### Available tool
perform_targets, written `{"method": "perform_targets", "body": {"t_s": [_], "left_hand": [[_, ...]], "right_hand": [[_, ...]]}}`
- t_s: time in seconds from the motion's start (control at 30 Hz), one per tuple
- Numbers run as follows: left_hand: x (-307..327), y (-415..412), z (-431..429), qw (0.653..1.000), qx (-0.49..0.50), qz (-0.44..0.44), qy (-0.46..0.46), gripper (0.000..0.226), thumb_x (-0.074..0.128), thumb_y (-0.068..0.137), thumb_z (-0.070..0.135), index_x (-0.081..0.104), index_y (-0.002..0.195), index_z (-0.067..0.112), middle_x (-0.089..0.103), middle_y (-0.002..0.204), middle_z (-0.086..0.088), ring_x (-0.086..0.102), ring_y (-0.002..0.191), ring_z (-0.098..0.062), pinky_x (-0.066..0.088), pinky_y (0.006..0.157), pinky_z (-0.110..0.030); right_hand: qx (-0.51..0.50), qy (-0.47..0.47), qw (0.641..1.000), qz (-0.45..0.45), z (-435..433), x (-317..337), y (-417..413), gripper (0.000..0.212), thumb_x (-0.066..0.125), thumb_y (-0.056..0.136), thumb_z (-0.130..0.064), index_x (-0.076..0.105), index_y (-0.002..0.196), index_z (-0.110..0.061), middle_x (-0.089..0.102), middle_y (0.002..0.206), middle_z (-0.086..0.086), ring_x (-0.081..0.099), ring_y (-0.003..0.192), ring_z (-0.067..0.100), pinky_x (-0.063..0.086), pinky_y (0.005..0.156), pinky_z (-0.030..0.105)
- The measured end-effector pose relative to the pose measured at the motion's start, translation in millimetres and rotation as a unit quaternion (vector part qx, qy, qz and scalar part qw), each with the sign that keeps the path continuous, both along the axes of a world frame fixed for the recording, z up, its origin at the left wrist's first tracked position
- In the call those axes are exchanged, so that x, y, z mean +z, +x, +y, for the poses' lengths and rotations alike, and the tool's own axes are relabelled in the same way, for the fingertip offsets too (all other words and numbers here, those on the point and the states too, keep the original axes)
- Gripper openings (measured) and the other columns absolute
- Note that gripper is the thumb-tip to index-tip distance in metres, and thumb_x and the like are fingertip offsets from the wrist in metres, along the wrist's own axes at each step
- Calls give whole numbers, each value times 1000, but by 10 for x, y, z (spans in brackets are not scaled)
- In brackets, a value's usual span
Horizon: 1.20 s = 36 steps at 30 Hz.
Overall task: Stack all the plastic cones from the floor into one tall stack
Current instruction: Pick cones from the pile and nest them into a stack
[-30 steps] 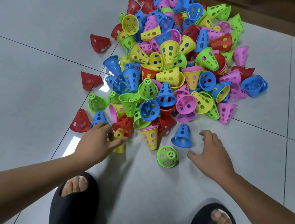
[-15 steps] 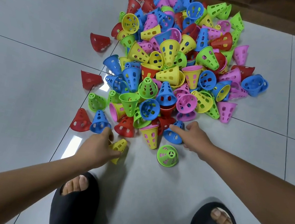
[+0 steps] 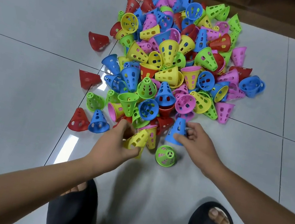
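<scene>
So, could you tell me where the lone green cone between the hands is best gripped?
Probably by its narrow spoked top, coming from above: the green cone has that end facing up and clear of the pile, with its wide rim down on the floor.

I stood on a floor (image 3: 32, 12) of large, pale grey, glossy tiles, with thin dark grout lines (image 3: 36, 47) crossing it. A bright glare (image 3: 66, 149) lay on one tile beside a joint. Ahead, dark brown wooden furniture (image 3: 268, 12) met the floor.
</scene>
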<state>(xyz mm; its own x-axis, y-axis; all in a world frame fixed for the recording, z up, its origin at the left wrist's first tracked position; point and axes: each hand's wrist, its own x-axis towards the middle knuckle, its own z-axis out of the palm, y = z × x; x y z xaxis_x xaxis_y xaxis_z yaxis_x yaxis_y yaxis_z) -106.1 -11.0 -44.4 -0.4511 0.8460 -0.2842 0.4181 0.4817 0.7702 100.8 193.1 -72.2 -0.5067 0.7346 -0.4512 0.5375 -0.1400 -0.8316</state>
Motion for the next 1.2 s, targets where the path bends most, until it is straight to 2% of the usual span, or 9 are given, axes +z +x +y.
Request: {"method": "perform_targets", "body": {"t_s": [0.13, 0.3, 0.47, 0.57, 0.63, 0.8, 0.9, 1.03, 1.2], "left_hand": [[114, 141, 145, 997, 31, -19, 62, 49, 85, 82, 34, 50, 116, 31, 65, 110, 13, 67, 101, -9, 58, 87, -40], [149, 266, 223, 993, 16, -42, 109, 51, 83, 86, 34, 51, 127, 32, 63, 121, 15, 68, 111, -10, 59, 94, -38], [26, 373, 256, 990, -63, -3, 125, 47, 82, 92, 33, 56, 131, 28, 60, 122, 12, 64, 114, -13, 56, 97, -40], [-72, 379, 272, 989, -86, 35, 114, 44, 82, 92, 35, 57, 127, 26, 57, 119, 11, 62, 109, -10, 56, 93, -40], [-124, 357, 287, 989, -92, 50, 103, 45, 82, 90, 35, 56, 126, 26, 56, 118, 11, 60, 107, -9, 55, 91, -40], [-215, 254, 312, 986, -133, 62, 72, 50, 85, 85, 25, 56, 126, 27, 57, 120, 11, 58, 108, -8, 54, 92, -38], [-210, 156, 314, 983, -150, 84, 70, 55, 85, 80, 16, 59, 127, 27, 56, 121, 12, 58, 112, -10, 53, 92, -35], [-219, -51, 305, 982, -106, 137, 79, 45, 80, 83, 13, 62, 123, 26, 57, 115, 12, 57, 106, -12, 53, 88, -36], [-283, -303, 263, 981, -19, 183, 58, 31, 79, 88, 26, 64, 115, 27, 56, 109, 10, 54, 104, -16, 51, 87, -38]], "right_hand": [[100, 113, 988, 13, -357, 77, 201, 43, 88, 82, -24, 67, 119, -34, 71, 113, -17, 67, 101, 8, 51, 87, 18], [174, 198, 964, -39, -504, -145, 297, 51, 88, 77, -33, 67, 123, -34, 55, 116, -16, 58, 111, 7, 47, 96, 25], [162, 136, 971, -112, -468, -303, 257, 63, 95, 69, -39, 67, 126, -36, 57, 105, -11, 62, 87, 3, 48, 80, 18], [126, 46, 988, -71, -374, -328, 185, 67, 93, 72, -18, 64, 132, -27, 68, 99, -2, 71, 82, 8, 61, 84, 31], [110, 38, 991, -60, -282, -329, 163, 60, 83, 80, -7, 63, 132, -28, 71, 101, 2, 74, 85, 9, 62, 87, 36], [98, 161, 980, -56, 23, -186, 112, 39, 73, 88, -9, 68, 123, -24, 68, 107, -4, 67, 92, 10, 58, 88, 33], [131, 271, 952, -56, 262, -24, 13, 35, 72, 91, -14, 67, 124, -22, 59, 114, -7, 60, 103, 12, 53, 89, 34], [147, 396, 904, -69, 514, 154, -194, 39, 72, 90, -14, 64, 127, -19, 53, 124, -2, 54, 119, 22, 51, 96, 37], [166, 416, 888, -100, 709, 193, -416, 46, 68, 96, -31, 59, 140, -22, 50, 135, 3, 51, 128, 25, 50, 105, 45]]}}
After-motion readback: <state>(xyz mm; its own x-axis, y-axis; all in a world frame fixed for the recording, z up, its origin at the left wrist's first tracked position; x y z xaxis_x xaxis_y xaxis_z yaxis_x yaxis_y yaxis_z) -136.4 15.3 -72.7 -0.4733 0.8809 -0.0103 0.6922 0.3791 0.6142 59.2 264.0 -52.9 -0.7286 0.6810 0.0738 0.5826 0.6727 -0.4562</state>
